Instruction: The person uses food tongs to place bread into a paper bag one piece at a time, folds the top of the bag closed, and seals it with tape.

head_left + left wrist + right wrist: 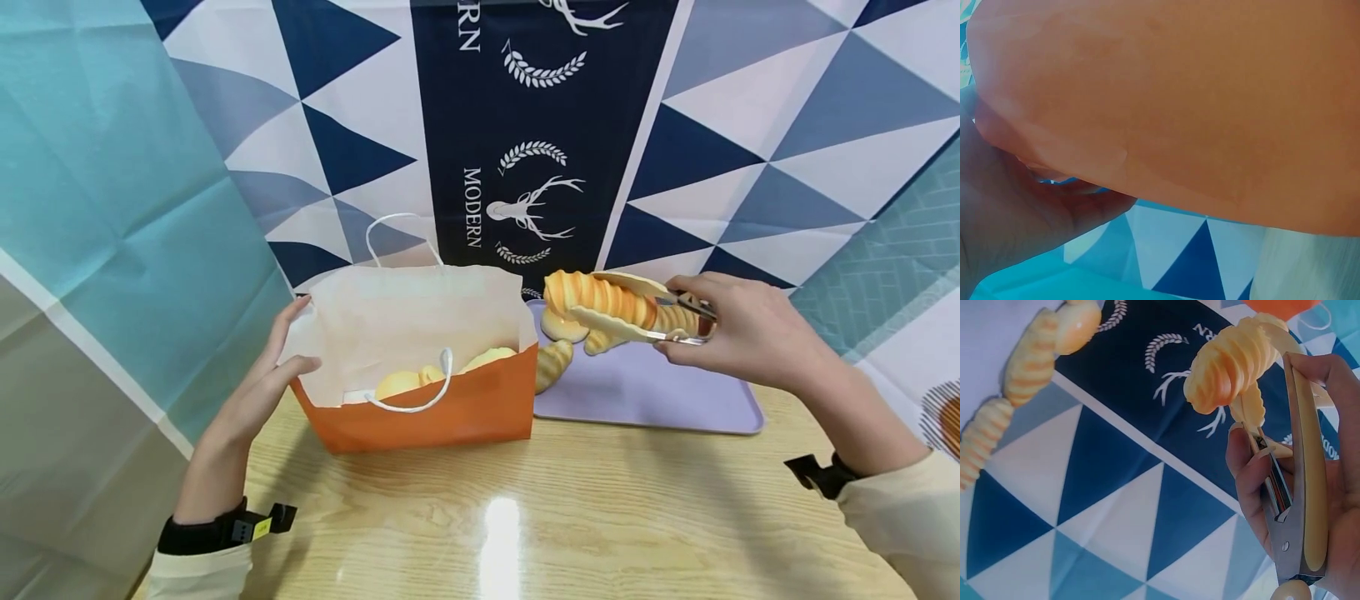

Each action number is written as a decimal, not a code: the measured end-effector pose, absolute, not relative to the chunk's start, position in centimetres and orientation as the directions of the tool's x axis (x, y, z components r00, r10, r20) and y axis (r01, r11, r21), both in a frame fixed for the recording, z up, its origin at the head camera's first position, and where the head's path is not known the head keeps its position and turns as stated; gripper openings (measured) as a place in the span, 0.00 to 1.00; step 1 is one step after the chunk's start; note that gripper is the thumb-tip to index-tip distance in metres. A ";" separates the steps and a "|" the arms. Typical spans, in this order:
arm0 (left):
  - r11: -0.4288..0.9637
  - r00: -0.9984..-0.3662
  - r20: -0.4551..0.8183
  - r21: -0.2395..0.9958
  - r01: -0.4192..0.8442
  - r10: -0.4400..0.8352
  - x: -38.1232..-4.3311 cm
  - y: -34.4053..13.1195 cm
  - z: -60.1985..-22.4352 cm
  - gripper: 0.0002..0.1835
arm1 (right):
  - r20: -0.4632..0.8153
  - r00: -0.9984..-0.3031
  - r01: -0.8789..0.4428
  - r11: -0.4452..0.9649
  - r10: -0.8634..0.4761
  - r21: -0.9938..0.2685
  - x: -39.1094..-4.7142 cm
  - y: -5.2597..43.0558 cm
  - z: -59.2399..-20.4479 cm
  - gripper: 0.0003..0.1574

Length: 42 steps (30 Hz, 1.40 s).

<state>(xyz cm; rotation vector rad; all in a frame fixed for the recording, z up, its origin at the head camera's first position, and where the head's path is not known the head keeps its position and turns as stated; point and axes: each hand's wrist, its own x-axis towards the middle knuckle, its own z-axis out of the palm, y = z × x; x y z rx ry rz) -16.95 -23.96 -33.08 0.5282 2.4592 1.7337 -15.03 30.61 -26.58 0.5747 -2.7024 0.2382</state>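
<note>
An orange paper bag (420, 425) with a white inside and white cord handles stands open at the top on the table. My left hand (251, 392) grips its left rim, thumb on the near side. Inside lie several bread pieces (397, 384), partly hidden by the front wall. My right hand (757, 333) holds a pair of tongs (1310, 475) with cream-coloured ends. Pinched between those ends is a ridged golden bread roll (588, 296), raised above the purple tray (645, 400), just right of the bag.
On the tray's left part lie a striped roll (553, 365), a round bun (562, 328) and another striped piece (600, 342). The wooden table (600, 500) extends toward me. A patterned cloth (360, 108) hangs behind. At the far right edge is a round brown-and-black print (947, 417).
</note>
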 end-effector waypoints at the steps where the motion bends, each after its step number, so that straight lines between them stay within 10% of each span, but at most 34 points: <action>1: 0.299 -0.937 0.124 0.927 0.227 0.327 -17.0 -24.0 -33.1 0.41 | 0.392 -0.845 -0.426 0.901 -0.364 -0.081 -15.1 30.5 -26.3 0.44; 42: 0.324 -0.935 0.121 0.917 0.234 0.332 -17.1 -24.0 -32.9 0.42 | 0.368 -0.777 -0.570 0.819 -0.512 -0.064 -17.1 20.5 -20.7 0.45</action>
